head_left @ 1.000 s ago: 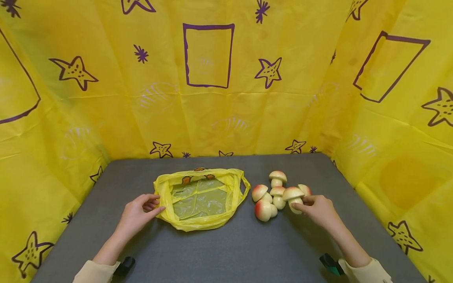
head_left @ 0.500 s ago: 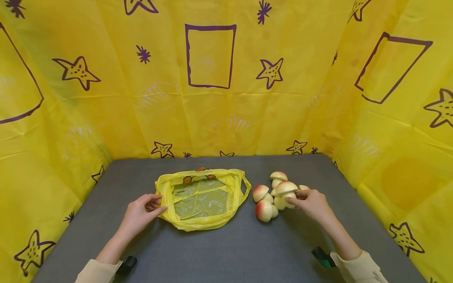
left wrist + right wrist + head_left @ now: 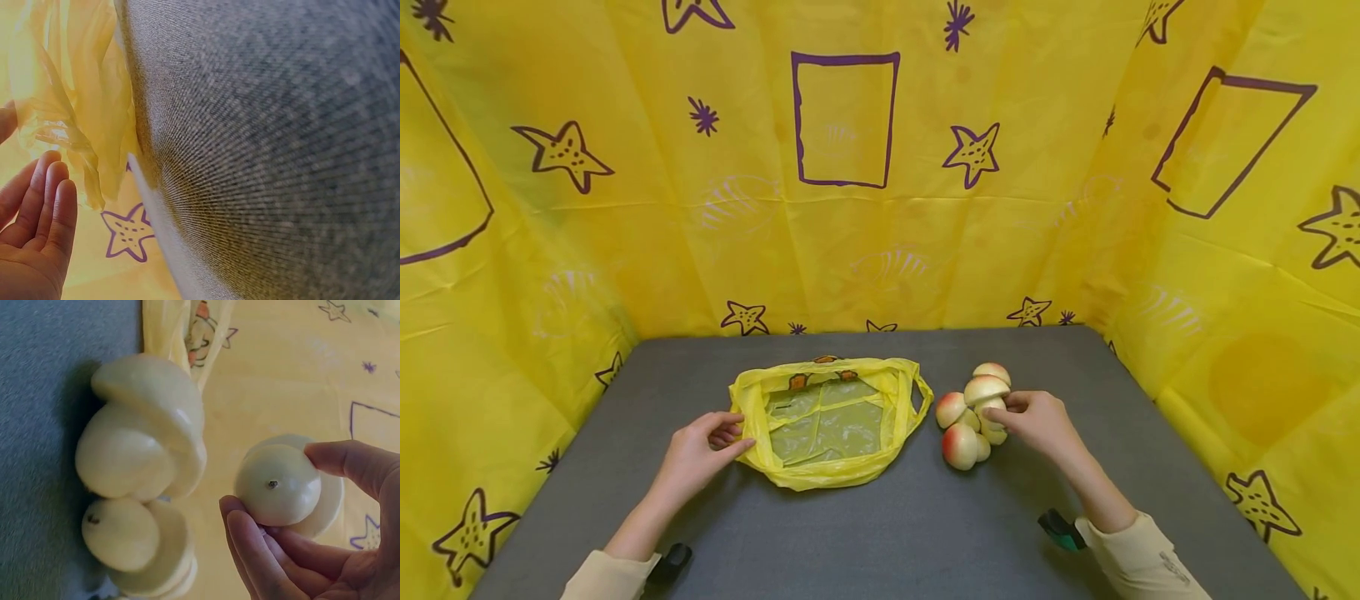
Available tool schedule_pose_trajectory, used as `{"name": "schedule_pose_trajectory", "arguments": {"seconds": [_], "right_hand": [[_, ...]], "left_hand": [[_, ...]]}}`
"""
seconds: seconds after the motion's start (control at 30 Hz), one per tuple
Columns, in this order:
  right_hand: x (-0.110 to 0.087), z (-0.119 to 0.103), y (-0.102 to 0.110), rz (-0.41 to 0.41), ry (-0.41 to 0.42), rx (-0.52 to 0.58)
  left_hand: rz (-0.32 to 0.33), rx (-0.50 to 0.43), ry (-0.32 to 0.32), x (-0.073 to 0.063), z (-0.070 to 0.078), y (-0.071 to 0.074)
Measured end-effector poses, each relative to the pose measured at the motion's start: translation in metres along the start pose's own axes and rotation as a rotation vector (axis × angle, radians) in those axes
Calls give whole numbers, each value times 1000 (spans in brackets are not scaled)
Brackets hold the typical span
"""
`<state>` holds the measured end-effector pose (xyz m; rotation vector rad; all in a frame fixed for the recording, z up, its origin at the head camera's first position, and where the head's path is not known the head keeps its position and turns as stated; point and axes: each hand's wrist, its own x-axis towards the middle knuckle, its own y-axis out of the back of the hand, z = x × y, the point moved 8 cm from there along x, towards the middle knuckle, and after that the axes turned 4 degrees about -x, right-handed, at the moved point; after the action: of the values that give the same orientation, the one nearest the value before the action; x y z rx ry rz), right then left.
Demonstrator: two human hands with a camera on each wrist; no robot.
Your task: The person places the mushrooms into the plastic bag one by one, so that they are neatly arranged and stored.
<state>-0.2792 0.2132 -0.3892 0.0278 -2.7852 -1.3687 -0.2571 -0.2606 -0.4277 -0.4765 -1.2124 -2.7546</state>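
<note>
My right hand [image 3: 1037, 421] pinches the stem of a toy mushroom [image 3: 987, 389] with a pale, red-tinged cap. In the right wrist view, the round base of this mushroom [image 3: 275, 484] faces the camera between thumb and fingers, apart from the others. Below and beside it lie several more mushrooms [image 3: 959, 447], some partly hidden by the held one and the hand. A yellow plastic bag [image 3: 835, 475] lies mouth up, its opening spread. At its left rim, my left hand [image 3: 692, 450] holds the bag's edge between thumb and fingers; the exact contact is partly hidden.
The grey table [image 3: 880, 542] extends in front of the bag and mushrooms. Yellow cloth walls [image 3: 850, 250] with purple drawings stand at the back and both sides. A bag handle [image 3: 922, 396] loops out toward the mushrooms. Dark devices [image 3: 1062, 529] sit at both wrists.
My right hand has lifted the mushroom and carried it left over the other mushrooms, toward the bag. The left hand and the bag have stayed in place.
</note>
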Motion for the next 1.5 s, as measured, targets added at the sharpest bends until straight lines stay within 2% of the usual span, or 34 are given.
{"name": "schedule_pose_trajectory", "arguments": {"seconds": [0.23,0.43,0.67,0.8,1.03,1.2,1.4,1.5], "right_hand": [[6,-12,-6,2,11,11],[13,-23,-14,-22,14,84],[21,-35,-24,-18,28,56],[25,-40,-30,-23,23,92],[30,-47,-47,-70,18,181],[33,-54,-56,-83,16,176],[38,-65,-67,-115,9,247],[41,-70,-72,-123,14,242]], "left_hand": [[-3,-2,21,0,0,1],[2,-1,22,-1,0,2],[10,-1,14,-2,0,2],[7,-1,17,-2,-1,1],[1,-5,12,-1,-2,-1],[-5,-5,8,-1,-3,-2],[-7,-6,4,0,-1,-2],[-10,-8,6,0,-1,-1]]}}
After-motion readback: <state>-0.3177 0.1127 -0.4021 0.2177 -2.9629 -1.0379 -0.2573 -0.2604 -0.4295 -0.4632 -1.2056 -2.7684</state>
